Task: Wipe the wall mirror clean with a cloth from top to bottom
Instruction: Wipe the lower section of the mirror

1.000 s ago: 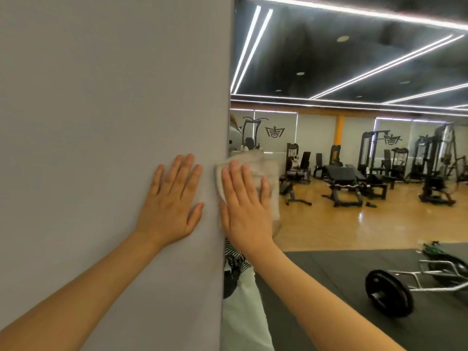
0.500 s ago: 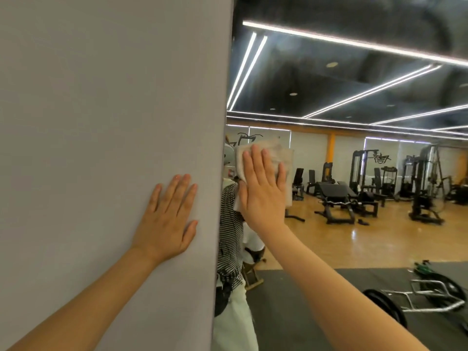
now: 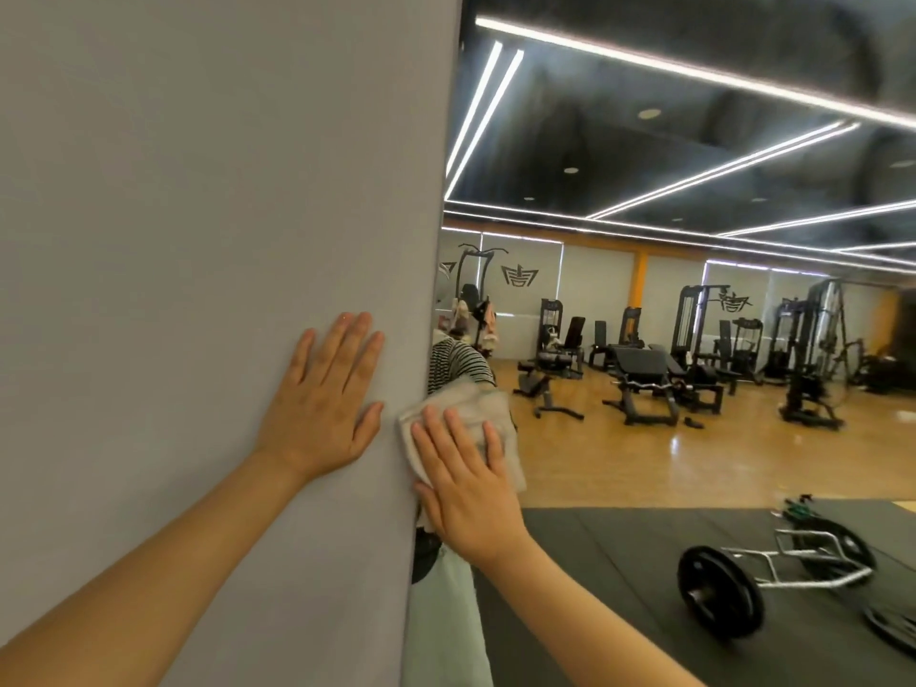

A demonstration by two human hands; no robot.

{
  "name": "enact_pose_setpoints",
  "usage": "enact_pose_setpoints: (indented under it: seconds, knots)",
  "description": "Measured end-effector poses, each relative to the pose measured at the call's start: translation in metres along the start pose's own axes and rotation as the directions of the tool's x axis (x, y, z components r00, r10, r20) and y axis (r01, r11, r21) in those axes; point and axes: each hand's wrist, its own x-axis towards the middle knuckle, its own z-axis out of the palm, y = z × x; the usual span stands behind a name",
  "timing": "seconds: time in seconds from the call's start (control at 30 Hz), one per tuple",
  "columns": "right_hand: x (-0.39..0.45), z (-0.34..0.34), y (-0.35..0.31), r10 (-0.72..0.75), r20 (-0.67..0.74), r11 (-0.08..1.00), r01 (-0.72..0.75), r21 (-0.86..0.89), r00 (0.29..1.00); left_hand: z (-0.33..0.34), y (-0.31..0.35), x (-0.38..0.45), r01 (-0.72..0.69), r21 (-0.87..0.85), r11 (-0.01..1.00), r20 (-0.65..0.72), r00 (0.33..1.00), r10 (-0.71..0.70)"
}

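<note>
The wall mirror fills the right half of the view and reflects a gym hall. A pale grey cloth lies flat against the glass right at the mirror's left edge, about mid-height. My right hand presses on the cloth with straight, spread fingers. My left hand rests flat on the grey wall just left of the mirror's edge, fingers straight and pointing up.
In the mirror I see a person's reflection in a striped top behind the cloth, weight machines and benches on a wooden floor, and a barbell frame with a black plate on a dark mat.
My right hand has slid the cloth down and left along the glass, back to the mirror's left edge. My left hand stays flat on the wall.
</note>
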Motion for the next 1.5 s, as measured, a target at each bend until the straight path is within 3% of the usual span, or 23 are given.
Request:
enact_pose_setpoints:
  seconds: [0.1, 0.27, 0.37, 0.6, 0.73, 0.87, 1.0, 1.23, 1.4, 1.5]
  knots:
    - [0.020, -0.009, 0.009, 0.013, -0.045, 0.999, -0.011, 0.035, 0.999, 0.001, 0.000, -0.001, -0.002, 0.005, 1.000, -0.004, 1.000, 0.002]
    - [0.035, -0.004, -0.012, 0.270, -0.176, 0.960, -0.250, 0.127, 0.947, 0.003, -0.001, -0.001, 0.005, -0.008, 1.000, -0.005, 1.000, -0.005]
    - [0.011, 0.010, -0.033, 0.322, -0.187, 0.944, -0.301, 0.133, 0.928, 0.003, -0.001, -0.002, 0.000, -0.008, 1.000, 0.002, 1.000, 0.000]
    - [-0.026, 0.013, -0.049, 0.280, -0.014, 0.951, -0.276, 0.138, 0.960, -0.003, 0.000, -0.001, 0.011, -0.004, 1.000, 0.054, 0.998, -0.011]
    - [-0.029, -0.014, -0.041, 0.211, 0.162, 0.909, -0.254, 0.331, 0.964, -0.008, 0.003, 0.003, 0.050, -0.027, 0.998, 0.119, 0.992, -0.046]
    - [-0.031, -0.042, -0.011, 0.064, 0.309, 0.776, -0.242, 0.583, 0.949, -0.021, 0.035, -0.008, 0.208, -0.133, 0.969, 0.099, 0.976, -0.196]
    - [-0.035, -0.050, 0.002, 0.031, 0.292, 0.727, -0.222, 0.650, 0.956, -0.037, 0.091, -0.051, 0.205, -0.293, 0.934, 0.097, 0.978, -0.185]
    - [-0.072, -0.057, 0.030, 0.289, 0.177, 0.813, -0.339, 0.473, 0.941, -0.036, 0.134, -0.088, 0.155, -0.239, 0.959, 0.335, 0.940, -0.068]
    - [-0.130, -0.063, 0.087, 0.403, 0.265, 0.874, -0.454, 0.171, 0.876, -0.031, 0.147, -0.069, 0.037, -0.229, 0.973, 0.311, 0.950, 0.037]
    - [-0.155, -0.066, 0.126, 0.463, 0.259, 0.874, -0.485, 0.025, 0.848, -0.025, 0.157, -0.057, 0.073, -0.206, 0.976, 0.301, 0.954, -0.007]
